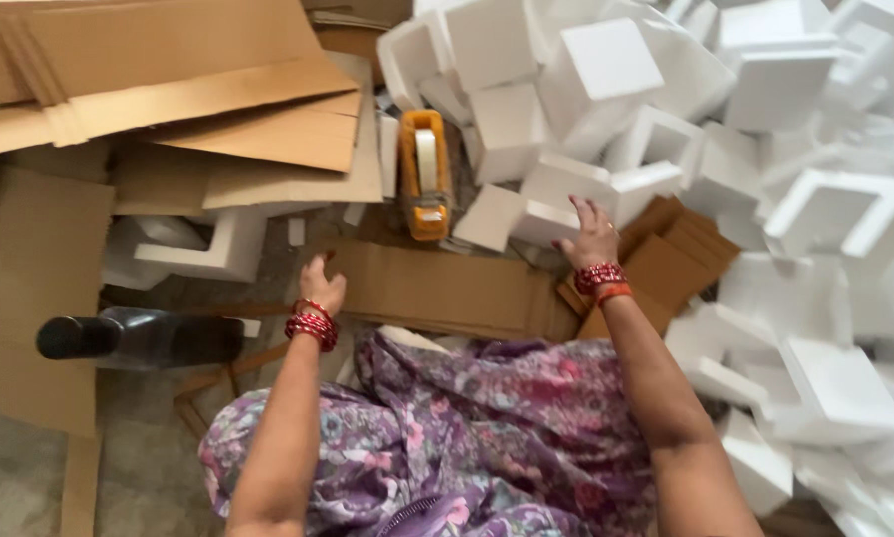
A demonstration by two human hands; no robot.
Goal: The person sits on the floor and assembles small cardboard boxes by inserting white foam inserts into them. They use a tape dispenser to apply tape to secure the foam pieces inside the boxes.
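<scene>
On the floor beside the foam pile, her right hand [591,239] rests open-fingered on a white foam block [546,221] while the left hand [323,286], loosely curled and empty, hovers over a cardboard strip [447,290]; a full-palm grip would suit such crumbly foam.

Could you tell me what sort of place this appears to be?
Probably a packing workspace on a floor: a heap of white foam packing blocks, flattened cardboard sheets, and an orange tape dispenser lie around.

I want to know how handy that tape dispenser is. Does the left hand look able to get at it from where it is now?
Probably yes. The left hand rests at the edge of a flat cardboard strip, and the orange tape dispenser lies just beyond it, uncovered, with only flat cardboard between them.
</scene>
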